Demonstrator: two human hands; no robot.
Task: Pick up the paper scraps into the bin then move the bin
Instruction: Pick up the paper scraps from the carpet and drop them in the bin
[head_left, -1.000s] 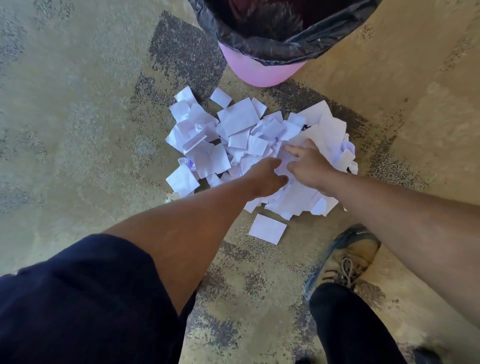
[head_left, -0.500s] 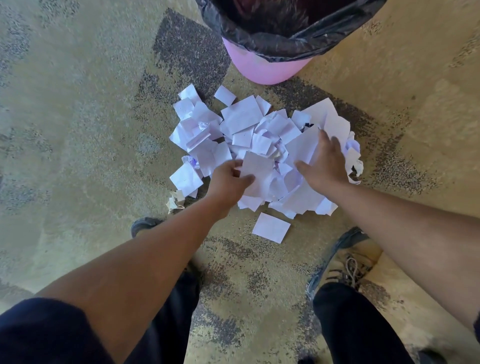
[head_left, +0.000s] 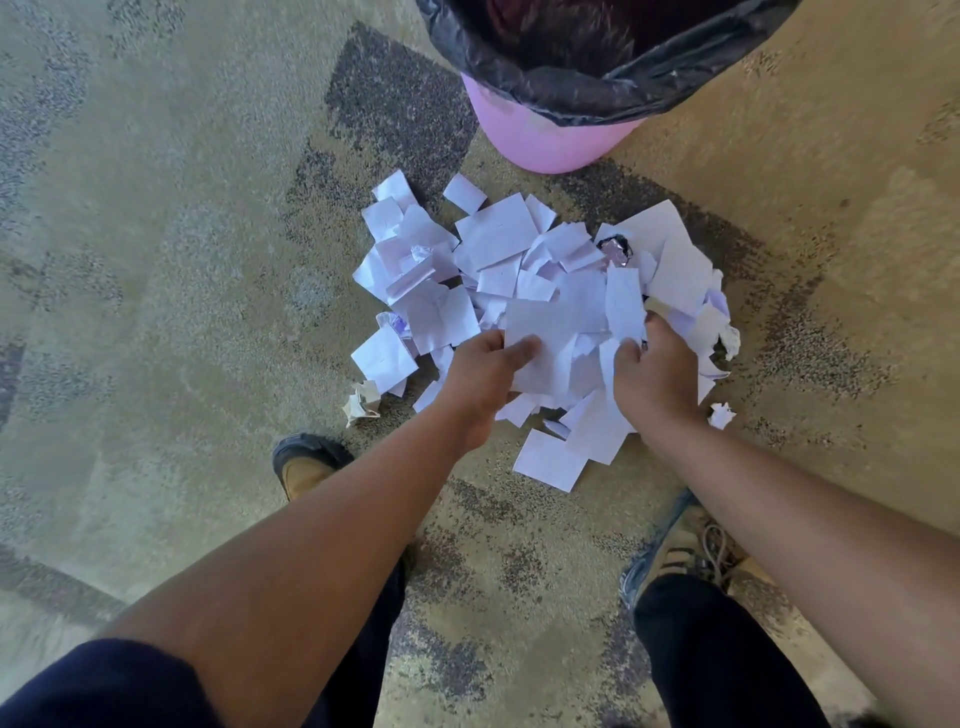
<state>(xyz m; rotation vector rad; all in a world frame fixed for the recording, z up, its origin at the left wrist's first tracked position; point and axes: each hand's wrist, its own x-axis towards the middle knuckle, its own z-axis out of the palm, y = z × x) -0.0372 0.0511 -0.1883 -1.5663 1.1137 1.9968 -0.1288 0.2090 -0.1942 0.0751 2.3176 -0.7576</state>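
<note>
A heap of white paper scraps (head_left: 498, 244) lies on the carpet just in front of a pink bin (head_left: 545, 143) lined with a black bag. My left hand (head_left: 480, 376) grips the near left side of a bunch of scraps, thumb on top of a large sheet. My right hand (head_left: 657, 374) grips the same bunch from the right, its fingers curled into the paper. The bunch between the hands is gathered together. The fingertips are hidden under the sheets.
Crumpled bits lie loose at the left (head_left: 362, 402) and right (head_left: 722, 414) of the heap, and a flat sheet (head_left: 548, 460) lies nearest me. My shoes (head_left: 306, 470) (head_left: 685, 551) stand on the patterned carpet close to the heap.
Both hands have closed in from either side and gathered a bunch of scraps between them. The right hand went from flat on the heap to curled into it. The left foot came into view.
</note>
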